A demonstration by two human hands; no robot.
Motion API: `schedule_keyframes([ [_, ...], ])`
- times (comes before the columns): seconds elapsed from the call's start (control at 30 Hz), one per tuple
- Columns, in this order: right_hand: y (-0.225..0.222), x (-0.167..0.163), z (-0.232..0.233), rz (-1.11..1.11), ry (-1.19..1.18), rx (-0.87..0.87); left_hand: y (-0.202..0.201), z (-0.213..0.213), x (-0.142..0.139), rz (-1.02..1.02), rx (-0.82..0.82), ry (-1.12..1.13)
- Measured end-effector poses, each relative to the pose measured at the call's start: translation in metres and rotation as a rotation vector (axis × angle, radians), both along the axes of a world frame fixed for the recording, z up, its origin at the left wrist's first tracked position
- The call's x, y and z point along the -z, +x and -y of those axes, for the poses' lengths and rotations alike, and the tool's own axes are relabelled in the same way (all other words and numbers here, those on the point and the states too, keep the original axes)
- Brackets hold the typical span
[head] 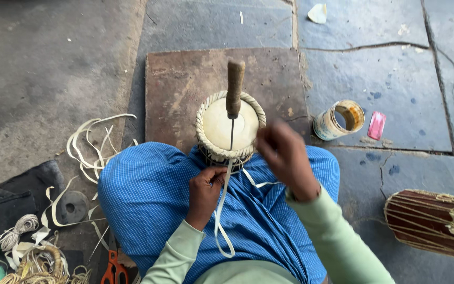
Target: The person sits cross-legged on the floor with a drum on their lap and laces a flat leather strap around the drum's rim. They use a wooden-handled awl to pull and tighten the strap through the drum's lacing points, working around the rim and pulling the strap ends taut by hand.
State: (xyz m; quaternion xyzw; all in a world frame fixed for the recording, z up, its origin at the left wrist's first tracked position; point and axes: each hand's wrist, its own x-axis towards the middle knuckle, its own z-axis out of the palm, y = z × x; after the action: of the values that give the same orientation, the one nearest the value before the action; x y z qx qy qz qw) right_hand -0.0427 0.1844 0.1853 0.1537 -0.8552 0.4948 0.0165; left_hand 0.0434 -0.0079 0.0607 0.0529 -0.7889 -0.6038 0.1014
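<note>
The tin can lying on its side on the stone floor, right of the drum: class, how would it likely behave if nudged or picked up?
The tin can lies on its side, open mouth showing, so a nudge would probably roll it. It looks empty, so likely light. Its rim looks rusty, perhaps rough to hold.

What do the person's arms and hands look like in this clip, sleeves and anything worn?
Both arms wear long, plain pale green sleeves ending at the wrists. The left hand and right hand are bare, no gloves; the right is motion-blurred, so any rings cannot be told.
</note>
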Motion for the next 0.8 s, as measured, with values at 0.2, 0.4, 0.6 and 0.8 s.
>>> schedule_keyframes([
  [0.2,-0.091,-0.015,0.069,-0.029,-0.549,-0.179,-0.010,0.004,0.015,-0.035,0.059,-0.035],
  [0.4,-0.106,-0.005,0.095,0.362,-1.078,-0.343,-0.006,0.018,0.011,-0.090,0.027,-0.438],
  [0.6,-0.091,0.015,0.096,0.130,-0.790,-0.146,-0.014,0.023,-0.029,-0.517,0.054,-0.897],
  [0.8,-0.066,0.012,0.120,-0.067,-0.553,0.031,-0.033,0.017,-0.027,-0.445,0.170,-0.712],
])
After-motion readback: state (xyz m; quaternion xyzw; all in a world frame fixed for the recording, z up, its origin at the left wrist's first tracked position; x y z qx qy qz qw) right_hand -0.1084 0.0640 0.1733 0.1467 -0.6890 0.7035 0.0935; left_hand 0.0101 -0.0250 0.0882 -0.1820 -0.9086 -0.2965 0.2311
